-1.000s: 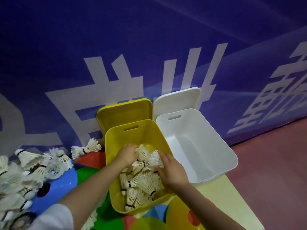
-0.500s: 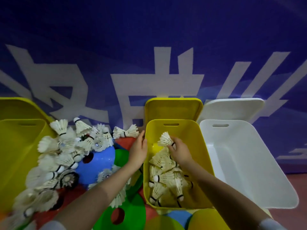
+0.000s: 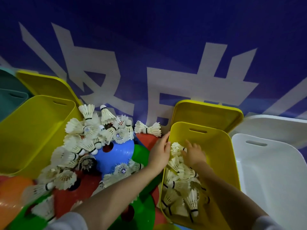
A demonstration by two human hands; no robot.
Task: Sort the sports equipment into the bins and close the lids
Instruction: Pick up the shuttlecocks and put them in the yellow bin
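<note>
arms: both bare forearms come in from the bottom edge, white sleeve cuffs just showing

shuttlecocks in bin (image 3: pixel 178 185): white feather ones with black bands at the cork, lying every which way along the left side of the middle yellow bin (image 3: pixel 221 163)

right hand (image 3: pixel 193 153): inside the middle yellow bin, fingers spread flat and relaxed, resting on the top shuttlecock, not gripping anything

left hand (image 3: pixel 160 153): just outside that bin's left wall, fingers straight and touching the rim, holding nothing

loose pile (image 3: pixel 93 138): lots more of the same feather shuttlecocks left of the middle yellow bin, heaped over flat cone markers, blue (image 3: pixel 116 155), red (image 3: pixel 86 185), green (image 3: pixel 142 206), orange (image 3: pixel 11 190)

left yellow bin (image 3: pixel 33 130): further left of the pile, nothing visible inside it

white bin (image 3: pixel 272 180): right beside the middle yellow bin on its right

lids: yellow lid (image 3: pixel 207 113) propped up behind the middle yellow bin against the blue banner wall (image 3: pixel 149 39); the others' lids stand open too
</note>
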